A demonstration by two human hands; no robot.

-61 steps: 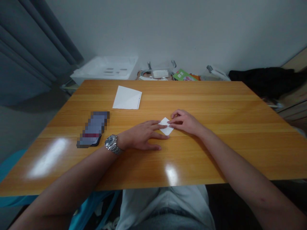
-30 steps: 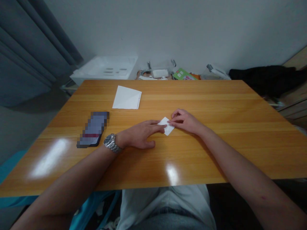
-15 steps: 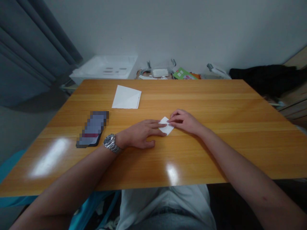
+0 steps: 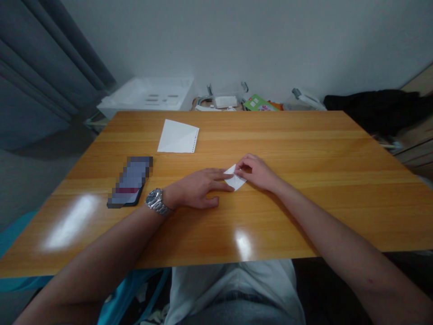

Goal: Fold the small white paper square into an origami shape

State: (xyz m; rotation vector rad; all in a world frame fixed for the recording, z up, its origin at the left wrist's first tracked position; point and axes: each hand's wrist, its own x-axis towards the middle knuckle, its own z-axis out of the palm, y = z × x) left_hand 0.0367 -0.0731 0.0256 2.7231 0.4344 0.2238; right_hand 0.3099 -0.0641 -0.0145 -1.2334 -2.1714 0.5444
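We are bringing the thumb and fingertips of our right hand (image 4: 259, 174) together on the right side of a small white diamond-shaped piece of folded paper (image 4: 238, 183); whether they are pinching a layer, we cannot tell. The paper is lying just right of the frame's centre, directly under the right fingertips and extending from them toward the left and lower left. It is showing no clear long axis: one corner is pointing up the frame, another down. Our left hand (image 4: 199, 189) is lying flat and ungripping, its spread fingers reaching across the paper's left side, so both hands are touching it, neither nearer. Farther out, a white sheet with a perforated edge (image 4: 178, 136) is resting upper left of centre on the glossy orange-brown wooden table (image 4: 304, 144).
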